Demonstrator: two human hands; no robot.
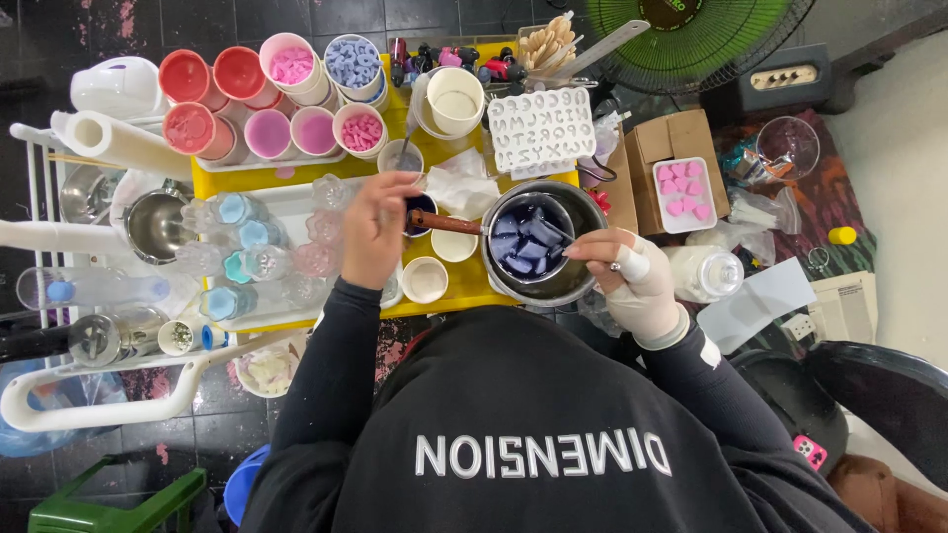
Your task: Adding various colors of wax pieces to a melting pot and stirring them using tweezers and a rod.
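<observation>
A small metal melting pot (571, 202) holding blue-purple wax chunks (525, 245) sits on a yellow tray (464, 286). My left hand (373, 229) grips the end of the pot's brown wooden handle (449, 224). My right hand (632, 274), in a white glove, rests at the pot's right rim and pinches a thin stick (556, 231) whose tip reaches into the wax. Both black sleeves stretch forward from the bottom of the view.
Red, pink and blue wax-filled cups (286, 99) stand at the back left, with a white letter mould (541, 128), a white cup (454, 99) and small white bowls (425, 279) nearby. A tray of pink hearts (683, 194) lies on a cardboard box; a green fan (691, 39) stands behind.
</observation>
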